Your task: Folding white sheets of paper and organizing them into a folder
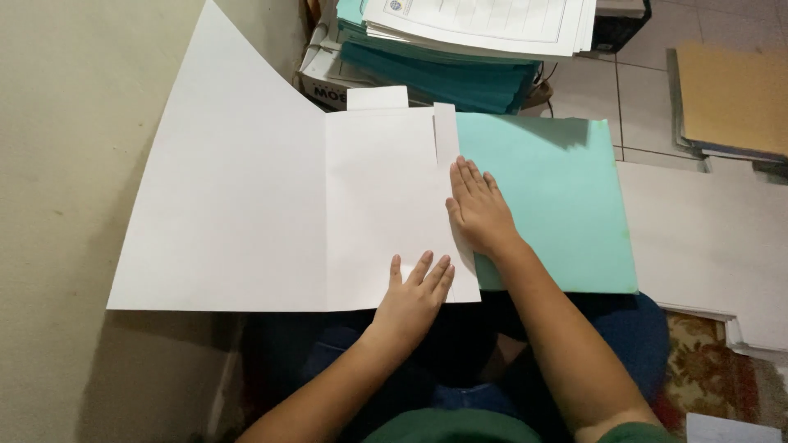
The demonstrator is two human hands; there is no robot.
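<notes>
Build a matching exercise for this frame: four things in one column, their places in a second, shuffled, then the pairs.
Things:
1. left hand
2. right hand
3. large white folded paper sheet
4. stack of teal folders topped with white printed sheets

Places:
A. at the top, beyond the work
B. flat on the seam where white meets the flat teal card folder
C. spread from the wall side to the middle
D. pressing the white sheet's near edge

Pairs: 1-D, 2-B, 3-C, 4-A

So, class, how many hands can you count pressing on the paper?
2. The left hand lies flat near the white sheet's bottom edge; the right hand presses where white meets the teal folder.
</notes>
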